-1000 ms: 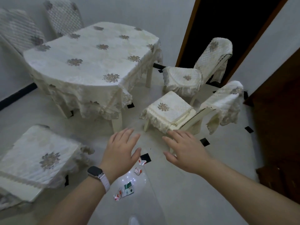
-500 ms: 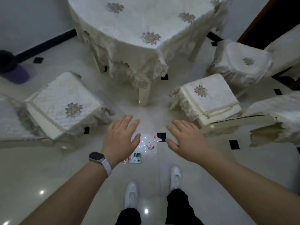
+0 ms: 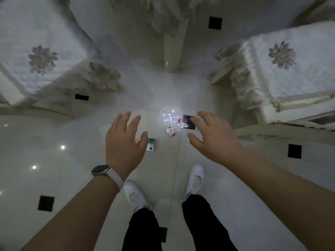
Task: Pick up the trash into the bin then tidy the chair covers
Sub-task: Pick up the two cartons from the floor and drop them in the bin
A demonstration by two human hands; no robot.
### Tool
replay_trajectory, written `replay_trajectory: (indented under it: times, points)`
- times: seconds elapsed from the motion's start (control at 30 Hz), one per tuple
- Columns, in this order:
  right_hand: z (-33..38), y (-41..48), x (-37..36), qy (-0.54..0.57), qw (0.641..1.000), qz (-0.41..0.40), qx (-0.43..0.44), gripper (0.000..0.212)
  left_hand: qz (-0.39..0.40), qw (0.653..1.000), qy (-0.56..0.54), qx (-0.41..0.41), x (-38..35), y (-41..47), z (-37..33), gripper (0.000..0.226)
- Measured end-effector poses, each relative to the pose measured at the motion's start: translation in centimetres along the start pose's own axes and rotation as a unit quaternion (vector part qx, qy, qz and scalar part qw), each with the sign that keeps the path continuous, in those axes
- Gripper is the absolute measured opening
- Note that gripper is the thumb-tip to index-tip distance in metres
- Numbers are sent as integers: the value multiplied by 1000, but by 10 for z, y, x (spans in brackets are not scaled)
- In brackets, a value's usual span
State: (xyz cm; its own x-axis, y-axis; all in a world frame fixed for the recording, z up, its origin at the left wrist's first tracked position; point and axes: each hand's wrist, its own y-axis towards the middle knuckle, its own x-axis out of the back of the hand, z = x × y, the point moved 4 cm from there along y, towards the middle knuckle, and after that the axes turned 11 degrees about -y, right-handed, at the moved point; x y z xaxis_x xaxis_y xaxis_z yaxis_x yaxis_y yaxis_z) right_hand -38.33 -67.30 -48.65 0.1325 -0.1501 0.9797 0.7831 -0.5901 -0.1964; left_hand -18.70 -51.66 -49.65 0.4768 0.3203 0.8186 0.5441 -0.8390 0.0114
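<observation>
Trash lies on the glossy floor in front of my feet: a green-and-white packet (image 3: 151,144), a red-and-white wrapper (image 3: 170,131) and another red-and-white wrapper (image 3: 181,123). A further reddish scrap (image 3: 137,141) peeks out under my left hand. My left hand (image 3: 125,142), with a watch on its wrist, hovers over the packet's left side, fingers spread and holding nothing. My right hand (image 3: 213,137) hovers just right of the wrappers, also spread and holding nothing. Two chairs with cream lace covers flank the trash: one (image 3: 38,57) at upper left, one (image 3: 282,69) at upper right. No bin is in view.
A cream table leg (image 3: 172,46) under a lace tablecloth stands straight ahead, between the chairs. My white shoes (image 3: 194,180) stand just behind the trash. Black inset tiles (image 3: 215,23) dot the pale floor. A pale curved chair part (image 3: 282,134) lies at the right.
My view has tilted steeply downward and closer to the floor. Both hands have stayed spread over the trash and hold nothing. The table top and the purple bin at the left have left the frame.
</observation>
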Motion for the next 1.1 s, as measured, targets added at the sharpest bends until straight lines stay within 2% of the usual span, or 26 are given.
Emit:
replay_trajectory:
  times: [0.3,0.43,0.57,0.73,0.9,1.1]
  points:
    - [6,43,-248,50,998,33,-37,52,41,997,-8,61,-207,-31,156,49]
    - [13,62,-345,55,996,48,-45,52,78,992,-5,104,-278,-52,226,54]
    - [19,81,-421,49,997,38,-45,50,77,989,11,125,-330,-72,284,51]
    - [17,99,-498,53,995,39,-74,64,57,983,38,172,-378,-89,344,69]
    - [12,111,-549,55,984,60,-156,88,12,975,55,215,-413,-96,373,94]
    - [3,125,-573,121,961,124,-217,113,42,959,27,278,-436,-91,380,105]
